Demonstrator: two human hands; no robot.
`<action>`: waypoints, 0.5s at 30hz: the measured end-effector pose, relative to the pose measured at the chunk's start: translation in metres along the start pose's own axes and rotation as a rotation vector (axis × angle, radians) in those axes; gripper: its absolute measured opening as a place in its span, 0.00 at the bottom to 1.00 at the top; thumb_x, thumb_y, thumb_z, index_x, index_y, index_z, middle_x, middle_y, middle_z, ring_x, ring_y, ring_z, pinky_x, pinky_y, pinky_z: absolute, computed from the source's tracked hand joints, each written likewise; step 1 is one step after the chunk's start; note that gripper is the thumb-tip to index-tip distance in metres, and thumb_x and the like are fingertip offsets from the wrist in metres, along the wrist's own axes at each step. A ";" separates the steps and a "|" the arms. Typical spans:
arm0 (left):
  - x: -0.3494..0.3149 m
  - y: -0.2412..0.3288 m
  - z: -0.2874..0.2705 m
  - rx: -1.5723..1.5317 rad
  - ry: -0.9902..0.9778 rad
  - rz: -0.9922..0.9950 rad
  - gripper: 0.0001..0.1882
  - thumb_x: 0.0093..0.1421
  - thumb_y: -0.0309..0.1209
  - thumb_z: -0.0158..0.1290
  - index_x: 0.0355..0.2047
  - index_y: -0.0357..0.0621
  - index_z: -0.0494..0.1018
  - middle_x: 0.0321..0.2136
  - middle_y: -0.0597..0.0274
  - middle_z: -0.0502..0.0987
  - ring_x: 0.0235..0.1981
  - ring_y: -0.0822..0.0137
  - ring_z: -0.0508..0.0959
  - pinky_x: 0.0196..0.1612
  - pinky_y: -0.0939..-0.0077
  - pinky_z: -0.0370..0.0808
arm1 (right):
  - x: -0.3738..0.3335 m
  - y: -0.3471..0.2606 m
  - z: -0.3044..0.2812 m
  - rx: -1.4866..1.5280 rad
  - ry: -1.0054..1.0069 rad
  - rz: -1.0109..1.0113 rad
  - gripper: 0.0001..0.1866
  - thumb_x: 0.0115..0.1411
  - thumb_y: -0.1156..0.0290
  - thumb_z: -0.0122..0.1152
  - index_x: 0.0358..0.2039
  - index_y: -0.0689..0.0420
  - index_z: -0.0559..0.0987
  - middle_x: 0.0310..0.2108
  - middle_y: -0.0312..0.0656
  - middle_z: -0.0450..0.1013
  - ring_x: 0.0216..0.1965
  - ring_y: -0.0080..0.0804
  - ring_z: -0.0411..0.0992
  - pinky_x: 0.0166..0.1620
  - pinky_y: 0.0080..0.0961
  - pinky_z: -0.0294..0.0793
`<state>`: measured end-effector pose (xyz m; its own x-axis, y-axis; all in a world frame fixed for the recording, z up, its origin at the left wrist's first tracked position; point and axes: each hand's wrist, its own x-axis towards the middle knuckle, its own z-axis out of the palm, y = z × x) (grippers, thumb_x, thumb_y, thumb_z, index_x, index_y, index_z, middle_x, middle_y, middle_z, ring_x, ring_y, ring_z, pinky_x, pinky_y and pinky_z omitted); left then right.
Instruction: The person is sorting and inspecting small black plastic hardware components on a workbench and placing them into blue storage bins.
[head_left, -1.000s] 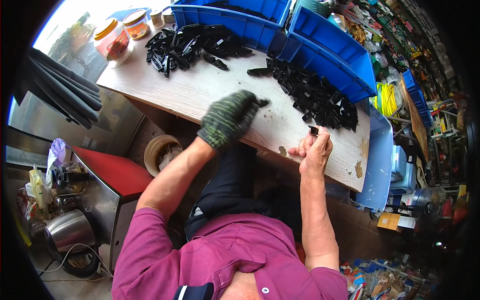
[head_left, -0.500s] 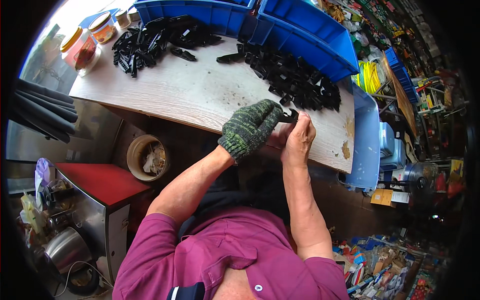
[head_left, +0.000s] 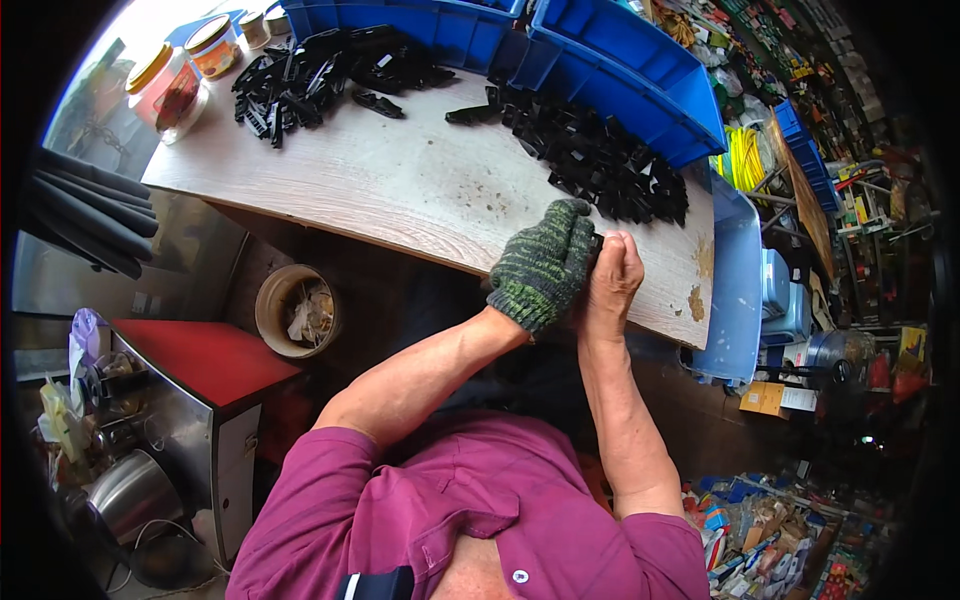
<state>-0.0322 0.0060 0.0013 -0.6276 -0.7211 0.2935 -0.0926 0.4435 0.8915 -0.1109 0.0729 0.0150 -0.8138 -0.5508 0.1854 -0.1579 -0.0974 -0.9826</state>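
While the gloved left hand (head_left: 543, 263) and bare right hand (head_left: 612, 277) press together at centre frame, fingers pinch one small black part (head_left: 596, 240) between them — over the tabletop (head_left: 400, 185) edge, below the black pile (head_left: 610, 165).

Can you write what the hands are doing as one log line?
left hand: gloved, on small black part | right hand: bare, gripping it | wooden table edge

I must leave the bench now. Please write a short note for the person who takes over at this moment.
Left hand, in a green knit glove, and bare right hand are pressed together at the table's near edge around a small black part, mostly hidden.
Two piles of black parts lie on the table: right pile, left pile.
How many are finished or left cannot be told.
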 end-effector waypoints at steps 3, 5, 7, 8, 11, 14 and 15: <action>-0.003 -0.009 0.000 0.314 0.059 0.338 0.18 0.64 0.32 0.52 0.52 0.39 0.71 0.49 0.51 0.75 0.40 0.49 0.79 0.40 0.56 0.77 | 0.002 0.001 -0.003 0.053 -0.002 0.038 0.14 0.68 0.67 0.47 0.23 0.53 0.66 0.21 0.24 0.56 0.24 0.14 0.53 0.27 0.19 0.55; 0.002 -0.010 -0.006 0.181 -0.071 0.203 0.18 0.64 0.33 0.52 0.52 0.38 0.72 0.49 0.51 0.75 0.42 0.49 0.79 0.43 0.55 0.76 | 0.006 0.015 -0.009 0.070 -0.002 0.036 0.14 0.68 0.68 0.47 0.23 0.53 0.66 0.20 0.24 0.56 0.24 0.14 0.54 0.26 0.18 0.56; 0.015 -0.030 -0.015 0.306 0.121 0.637 0.14 0.64 0.36 0.49 0.45 0.44 0.75 0.45 0.49 0.75 0.39 0.47 0.78 0.40 0.50 0.75 | 0.009 0.024 -0.012 0.006 0.066 -0.099 0.14 0.67 0.67 0.48 0.22 0.52 0.67 0.19 0.25 0.56 0.20 0.15 0.55 0.24 0.20 0.57; 0.028 -0.023 -0.031 0.574 0.136 0.640 0.12 0.62 0.36 0.51 0.42 0.45 0.76 0.40 0.52 0.77 0.38 0.48 0.77 0.42 0.51 0.74 | 0.010 0.020 -0.017 -0.001 0.081 -0.102 0.14 0.67 0.67 0.48 0.22 0.52 0.67 0.19 0.25 0.56 0.20 0.15 0.55 0.24 0.20 0.57; 0.086 -0.037 -0.076 0.623 0.354 0.241 0.09 0.59 0.37 0.52 0.36 0.47 0.76 0.34 0.51 0.78 0.39 0.46 0.77 0.39 0.49 0.75 | 0.007 -0.006 -0.014 0.337 0.137 0.369 0.18 0.65 0.60 0.48 0.19 0.50 0.62 0.12 0.31 0.49 0.12 0.25 0.54 0.22 0.38 0.76; 0.124 -0.065 -0.108 0.939 0.098 0.164 0.17 0.61 0.43 0.51 0.42 0.45 0.77 0.44 0.47 0.78 0.46 0.44 0.76 0.48 0.49 0.74 | 0.025 -0.008 -0.037 0.287 0.290 0.419 0.19 0.65 0.56 0.49 0.21 0.53 0.62 0.09 0.32 0.48 0.10 0.28 0.55 0.24 0.48 0.80; 0.132 -0.065 -0.108 0.991 0.049 0.035 0.17 0.62 0.44 0.51 0.42 0.45 0.78 0.45 0.47 0.78 0.47 0.43 0.76 0.48 0.50 0.74 | 0.035 -0.011 -0.047 0.291 0.356 0.428 0.20 0.65 0.56 0.50 0.21 0.53 0.62 0.09 0.33 0.49 0.10 0.29 0.56 0.24 0.48 0.80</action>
<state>-0.0249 -0.1756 0.0191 -0.6116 -0.7103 0.3484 -0.6929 0.6935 0.1974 -0.1637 0.0934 0.0323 -0.9154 -0.2863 -0.2830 0.3412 -0.1786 -0.9229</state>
